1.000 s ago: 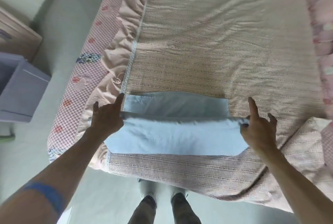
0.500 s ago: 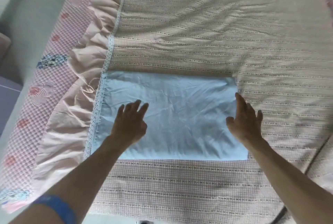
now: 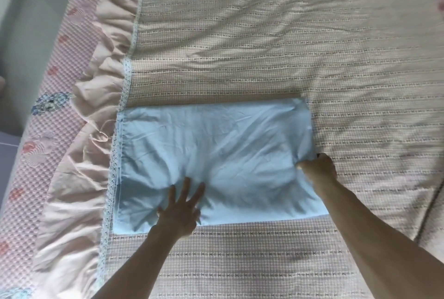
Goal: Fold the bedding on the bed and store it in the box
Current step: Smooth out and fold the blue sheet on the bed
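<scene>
A light blue folded sheet (image 3: 216,149) lies as a flat rectangle on the beige woven bed cover (image 3: 264,46), near the bed's left side. My left hand (image 3: 180,209) presses flat on the sheet's near left part, fingers spread and straight. At the sheet's right edge my right hand (image 3: 317,170) pinches the cloth, thumb on top and fingers curled under the edge. The box is out of view.
A pink ruffled bed skirt with a lace trim (image 3: 96,130) hangs off the bed's left side over a pink patterned mattress edge (image 3: 45,135). Grey floor (image 3: 21,22) shows at the far left. More bedding lies at the lower right corner (image 3: 430,226).
The sheet was folded over from a narrow strip into a wider rectangle. My left hand slid toward the near edge, and my right hand went from flat to pinching the right edge.
</scene>
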`<state>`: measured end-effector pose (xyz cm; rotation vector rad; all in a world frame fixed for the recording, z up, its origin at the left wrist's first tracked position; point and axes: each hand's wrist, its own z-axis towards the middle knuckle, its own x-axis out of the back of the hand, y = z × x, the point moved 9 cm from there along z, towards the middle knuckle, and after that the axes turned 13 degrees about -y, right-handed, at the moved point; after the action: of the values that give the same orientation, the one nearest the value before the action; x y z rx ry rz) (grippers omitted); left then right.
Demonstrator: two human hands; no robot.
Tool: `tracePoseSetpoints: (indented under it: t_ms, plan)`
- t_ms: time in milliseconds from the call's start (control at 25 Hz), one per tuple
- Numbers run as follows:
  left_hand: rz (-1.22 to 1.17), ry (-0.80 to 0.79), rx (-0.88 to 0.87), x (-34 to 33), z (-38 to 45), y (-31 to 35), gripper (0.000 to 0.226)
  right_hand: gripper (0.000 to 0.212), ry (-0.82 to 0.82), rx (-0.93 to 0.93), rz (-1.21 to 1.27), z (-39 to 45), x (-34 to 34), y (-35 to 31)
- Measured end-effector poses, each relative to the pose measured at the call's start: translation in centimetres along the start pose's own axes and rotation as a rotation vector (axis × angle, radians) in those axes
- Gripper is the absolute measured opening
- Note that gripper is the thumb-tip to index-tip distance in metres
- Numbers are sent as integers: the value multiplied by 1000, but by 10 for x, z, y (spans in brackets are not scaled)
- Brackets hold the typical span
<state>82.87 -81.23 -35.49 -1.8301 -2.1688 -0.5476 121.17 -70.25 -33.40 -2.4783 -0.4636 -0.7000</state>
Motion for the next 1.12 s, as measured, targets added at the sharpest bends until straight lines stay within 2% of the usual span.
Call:
tracePoseSetpoints:
  t_ms: [40, 120, 200, 240, 320, 400, 480, 520, 640, 720, 760, 840, 880, 920, 1000, 1040, 1120]
  plan:
    - [-41, 31, 2, 5, -7, 3, 73, 46, -15, 11, 39, -7, 3, -3]
    - [-214, 157, 36, 26, -33, 11, 83, 26, 7, 177, -60, -40, 12, -30]
    - [-324, 430, -39, 71, -84, 41, 87, 23, 40, 465, -259, -101, 18, -72]
    - [-270, 585, -144, 99, -117, 66, 93, 33, 69, 640, -331, -140, 19, -93]
    - [-1, 866, -403, 152, -204, 122, 105, 53, 116, 958, -461, -233, 26, -128]
    - [392, 1026, -595, 186, -288, 168, 108, 64, 115, 1128, -609, -317, 32, -148]
    - [692, 941, -665, 209, -351, 188, 111, 69, 131, 1230, -696, -388, 50, -163]
    - [780, 845, -628, 219, -368, 187, 112, 71, 143, 1261, -695, -414, 64, -170]
    - [748, 640, -387, 245, -408, 149, 94, 65, 182, 1269, -614, -473, 108, -188]
    - [677, 656, -392, 250, -444, 132, 71, 56, 180, 1267, -635, -502, 126, -191]
    - [623, 708, -448, 249, -461, 128, 72, 50, 152, 1271, -688, -514, 130, -194]
    - [454, 801, -594, 240, -491, 130, 93, 34, 32, 1230, -842, -532, 129, -201]
    - [417, 792, -630, 234, -495, 136, 91, 26, -29, 1182, -906, -535, 128, -201]
    - [406, 740, -637, 225, -491, 144, 74, 20, -71, 1149, -936, -539, 129, -202]
    - [332, 641, -640, 214, -483, 152, 24, 13, -90, 1141, -945, -548, 135, -201]
    - [275, 649, -657, 217, -481, 152, 11, 11, -80, 1131, -978, -546, 140, -201]
    - [228, 690, -677, 225, -468, 150, 7, 16, -21, 1016, -1144, -520, 156, -199]
